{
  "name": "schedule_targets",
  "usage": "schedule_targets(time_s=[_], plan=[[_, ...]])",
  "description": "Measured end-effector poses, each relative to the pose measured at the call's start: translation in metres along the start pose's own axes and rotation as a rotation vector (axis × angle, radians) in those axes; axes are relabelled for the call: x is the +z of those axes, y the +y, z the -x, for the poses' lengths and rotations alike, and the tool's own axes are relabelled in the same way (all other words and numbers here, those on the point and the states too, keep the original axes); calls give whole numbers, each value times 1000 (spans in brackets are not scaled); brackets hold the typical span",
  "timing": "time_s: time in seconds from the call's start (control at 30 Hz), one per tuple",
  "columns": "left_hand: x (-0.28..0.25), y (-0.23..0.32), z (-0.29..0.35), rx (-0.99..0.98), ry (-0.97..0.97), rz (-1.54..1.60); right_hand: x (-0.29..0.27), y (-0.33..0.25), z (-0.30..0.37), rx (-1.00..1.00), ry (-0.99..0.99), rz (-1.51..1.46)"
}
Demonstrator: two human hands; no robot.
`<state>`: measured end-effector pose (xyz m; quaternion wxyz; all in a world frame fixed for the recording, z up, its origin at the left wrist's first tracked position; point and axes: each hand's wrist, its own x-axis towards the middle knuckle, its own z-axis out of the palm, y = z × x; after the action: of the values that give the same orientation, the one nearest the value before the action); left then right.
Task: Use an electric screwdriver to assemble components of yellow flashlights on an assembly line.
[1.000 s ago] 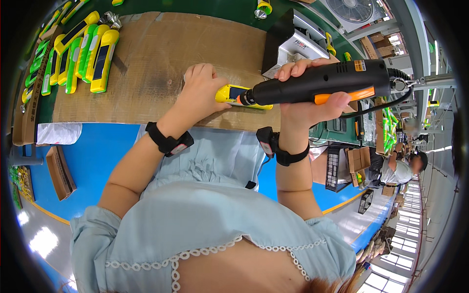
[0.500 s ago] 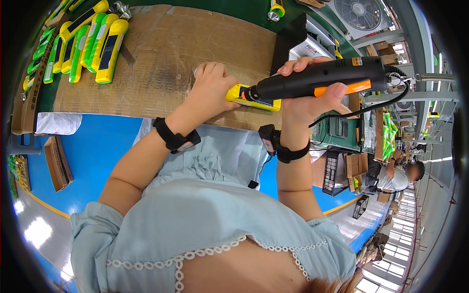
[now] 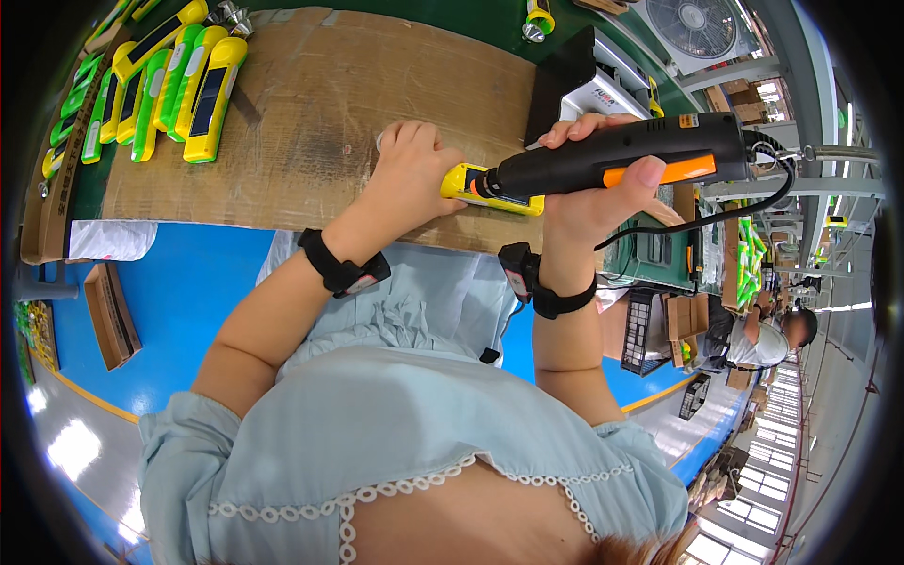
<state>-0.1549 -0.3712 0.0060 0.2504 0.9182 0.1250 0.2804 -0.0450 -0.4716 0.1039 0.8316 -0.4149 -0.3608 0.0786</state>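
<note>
My right hand (image 3: 595, 209) is wrapped round a black electric screwdriver (image 3: 678, 141) with an orange lever, held nearly level. Its tip meets a yellow flashlight (image 3: 456, 181) with a dark panel, which lies on the cardboard near the table's front edge. At the flashlight's left end, my left hand (image 3: 407, 174) is closed on it and hides that end. Whether a screw sits under the tip is too small to tell. Black straps with small devices circle both wrists.
Several yellow and green flashlights (image 3: 209, 99) lie at the far left on the cardboard sheet (image 3: 311, 113). A black-and-white device (image 3: 589, 89) stands behind the screwdriver, whose cable (image 3: 702, 221) loops down at right. Further right, a person (image 3: 767, 341) works beyond crates (image 3: 643, 330).
The hands, screwdriver and flashlight keep nearly the same places. Only a very slight shift shows across the view.
</note>
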Motion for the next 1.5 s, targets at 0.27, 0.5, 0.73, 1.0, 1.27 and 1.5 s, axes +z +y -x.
schedule_targets(time_s=[0.27, 0.5, 0.73, 1.0, 1.27, 1.5], plan=[[-12, -1, -2, 129, 108, 146, 2, -3, 1, -15, -2, -7], [-19, 2, 4, 230, 138, 108, 4, -16, -3, -10, 31, -24], [-17, 6, 4, 142, 147, 153, 1, -14, -2, 2, 10, -22], [-16, 6, 6, 174, 166, 188, 4, -21, 3, 52, 8, 5], [-12, 11, 8, 152, 192, 91, -5, -30, -5, 34, 25, 49], [-16, 9, 3, 175, 174, 51, -46, -36, -42, -151, 180, 51]])
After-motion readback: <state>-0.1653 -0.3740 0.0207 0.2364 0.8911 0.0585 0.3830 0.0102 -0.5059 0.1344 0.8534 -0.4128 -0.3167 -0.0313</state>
